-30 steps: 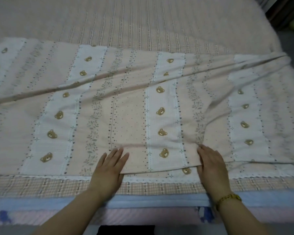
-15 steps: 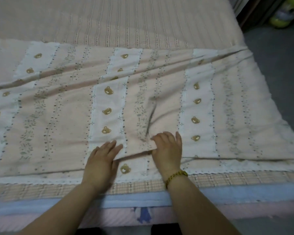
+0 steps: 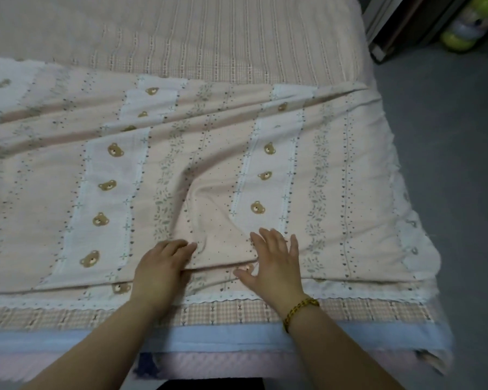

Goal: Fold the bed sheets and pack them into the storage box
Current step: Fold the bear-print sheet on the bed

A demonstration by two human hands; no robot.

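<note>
A pink bed sheet [image 3: 214,170] with white stripes and small brown bears lies folded over on the bed, its lace-trimmed near edge [image 3: 223,296] running along the front. My left hand [image 3: 161,267] rests on the edge of the upper layer, fingers lying on the cloth. My right hand [image 3: 275,261] presses flat on the sheet with its fingers spread, the thumb on the lower layer. A raised wrinkle [image 3: 206,209] of cloth runs up between the two hands. No storage box is in view.
The sheet lies on a checked pink bed cover [image 3: 197,38] whose right edge drops to a grey floor [image 3: 448,164]. A blue mattress edge [image 3: 223,336] runs along the front. Dark furniture and green objects [image 3: 459,40] stand at the far right.
Both hands have slid to the right along the sheet's near edge and come closer together. A wrinkle has bunched up between them, and the bed's right edge has come into view.
</note>
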